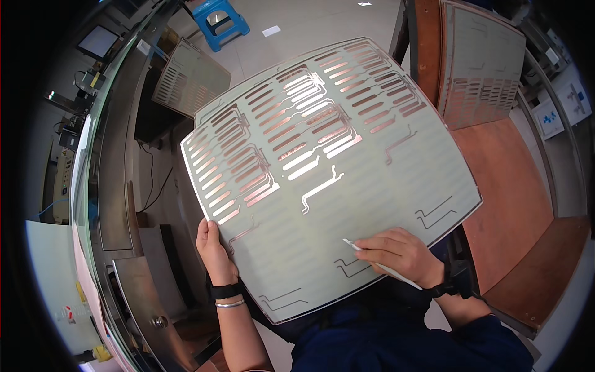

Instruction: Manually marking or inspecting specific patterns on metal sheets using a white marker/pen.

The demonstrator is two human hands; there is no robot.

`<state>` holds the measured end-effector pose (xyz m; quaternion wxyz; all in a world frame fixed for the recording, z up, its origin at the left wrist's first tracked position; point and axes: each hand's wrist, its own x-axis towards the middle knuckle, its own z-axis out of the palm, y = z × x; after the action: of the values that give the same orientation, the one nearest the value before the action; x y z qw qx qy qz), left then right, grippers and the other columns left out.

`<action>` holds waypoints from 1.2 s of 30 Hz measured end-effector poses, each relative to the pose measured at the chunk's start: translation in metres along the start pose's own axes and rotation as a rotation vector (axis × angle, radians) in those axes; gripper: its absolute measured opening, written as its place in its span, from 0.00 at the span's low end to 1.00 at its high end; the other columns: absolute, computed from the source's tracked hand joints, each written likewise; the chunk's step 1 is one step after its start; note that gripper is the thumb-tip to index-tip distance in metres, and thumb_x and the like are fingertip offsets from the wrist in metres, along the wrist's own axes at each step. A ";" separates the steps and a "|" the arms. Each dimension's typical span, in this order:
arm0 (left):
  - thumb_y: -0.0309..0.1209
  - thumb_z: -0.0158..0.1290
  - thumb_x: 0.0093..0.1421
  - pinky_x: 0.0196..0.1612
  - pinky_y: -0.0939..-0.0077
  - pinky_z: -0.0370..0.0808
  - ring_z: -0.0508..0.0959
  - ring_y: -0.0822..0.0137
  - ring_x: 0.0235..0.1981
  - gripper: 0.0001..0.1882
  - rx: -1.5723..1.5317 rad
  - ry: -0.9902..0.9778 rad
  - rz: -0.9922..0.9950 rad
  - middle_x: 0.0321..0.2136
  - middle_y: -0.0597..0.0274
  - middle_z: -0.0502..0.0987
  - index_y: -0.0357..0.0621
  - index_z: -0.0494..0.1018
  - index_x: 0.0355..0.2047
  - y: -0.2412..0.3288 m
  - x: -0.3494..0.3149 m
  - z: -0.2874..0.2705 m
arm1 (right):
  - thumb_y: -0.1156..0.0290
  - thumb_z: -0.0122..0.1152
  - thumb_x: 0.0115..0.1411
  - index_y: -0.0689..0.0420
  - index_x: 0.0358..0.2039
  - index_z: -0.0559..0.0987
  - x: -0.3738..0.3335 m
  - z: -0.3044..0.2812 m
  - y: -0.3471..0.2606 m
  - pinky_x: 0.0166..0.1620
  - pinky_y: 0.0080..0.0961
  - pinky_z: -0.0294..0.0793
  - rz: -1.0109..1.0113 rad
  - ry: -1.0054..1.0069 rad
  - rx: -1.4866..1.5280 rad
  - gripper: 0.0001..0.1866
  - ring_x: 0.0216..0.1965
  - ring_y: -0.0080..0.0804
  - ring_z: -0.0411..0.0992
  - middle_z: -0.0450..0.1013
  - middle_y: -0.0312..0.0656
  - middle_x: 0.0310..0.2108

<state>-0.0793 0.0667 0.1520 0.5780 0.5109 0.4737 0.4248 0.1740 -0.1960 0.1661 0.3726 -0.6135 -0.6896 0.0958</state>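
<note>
A large pale-green circuit board panel (pixel 365 204) with copper traces lies tilted across my lap. My left hand (pixel 217 254) grips its left edge, the thumb on top and the fingers partly hidden beneath. My right hand (pixel 403 254) is closed round a slim white pen-like tool (pixel 396 276). The tool's pale pointed tip (pixel 349 243) sticks out past my fingers over the lower middle of the panel; whether it touches the surface I cannot tell. Thin bent traces run beside and partly under my right hand.
Similar panels stand upright at the right (pixel 480 74) and far left (pixel 192 77). A reddish-brown board (pixel 508 198) lies at my right. On the left runs a metal-sided bench (pixel 118 204) with a glass edge. A blue stool (pixel 220 25) stands on the floor at the back.
</note>
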 end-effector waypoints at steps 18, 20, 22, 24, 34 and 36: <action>0.29 0.43 0.70 0.50 0.77 0.69 0.74 0.72 0.43 0.15 0.011 0.015 0.022 0.43 0.57 0.77 0.29 0.70 0.48 0.000 -0.004 0.002 | 0.84 0.65 0.46 0.57 0.41 0.78 0.033 0.005 0.013 0.41 0.28 0.76 -0.026 0.148 -0.012 0.19 0.39 0.34 0.76 0.76 0.38 0.44; 0.30 0.43 0.70 0.50 0.77 0.69 0.74 0.72 0.43 0.15 0.012 0.015 0.023 0.43 0.57 0.77 0.29 0.70 0.48 -0.001 -0.003 0.000 | 0.85 0.65 0.46 0.56 0.41 0.79 0.033 0.005 0.013 0.40 0.28 0.76 -0.024 0.143 -0.012 0.20 0.38 0.34 0.76 0.77 0.39 0.43; 0.30 0.43 0.70 0.50 0.77 0.69 0.74 0.72 0.43 0.15 0.013 0.013 0.022 0.43 0.57 0.77 0.29 0.70 0.48 -0.001 -0.002 0.000 | 0.85 0.65 0.45 0.56 0.41 0.79 0.033 0.005 0.013 0.41 0.28 0.76 -0.031 0.139 -0.020 0.20 0.39 0.34 0.76 0.77 0.38 0.43; 0.30 0.43 0.70 0.50 0.77 0.69 0.74 0.72 0.43 0.15 0.015 0.025 0.023 0.43 0.57 0.77 0.29 0.70 0.48 0.002 -0.004 0.003 | 0.85 0.65 0.45 0.56 0.41 0.79 0.033 0.006 0.014 0.41 0.28 0.76 -0.030 0.146 -0.024 0.20 0.39 0.34 0.76 0.77 0.38 0.43; 0.30 0.43 0.70 0.50 0.77 0.69 0.74 0.72 0.43 0.15 0.013 0.015 0.023 0.42 0.57 0.77 0.29 0.70 0.48 0.001 -0.004 0.003 | 0.83 0.65 0.46 0.56 0.40 0.79 0.032 0.006 0.016 0.43 0.29 0.76 -0.017 0.139 -0.018 0.18 0.40 0.33 0.76 0.76 0.36 0.44; 0.30 0.43 0.70 0.49 0.77 0.69 0.74 0.72 0.43 0.15 0.003 0.017 0.032 0.42 0.57 0.77 0.29 0.70 0.48 0.000 -0.004 0.002 | 0.83 0.65 0.46 0.56 0.39 0.79 0.033 0.007 0.016 0.43 0.29 0.76 -0.005 0.153 -0.008 0.18 0.40 0.33 0.76 0.76 0.36 0.43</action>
<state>-0.0776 0.0624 0.1528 0.5662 0.5157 0.4710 0.4377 0.1825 -0.1601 0.1648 0.4219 -0.6187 -0.6612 0.0449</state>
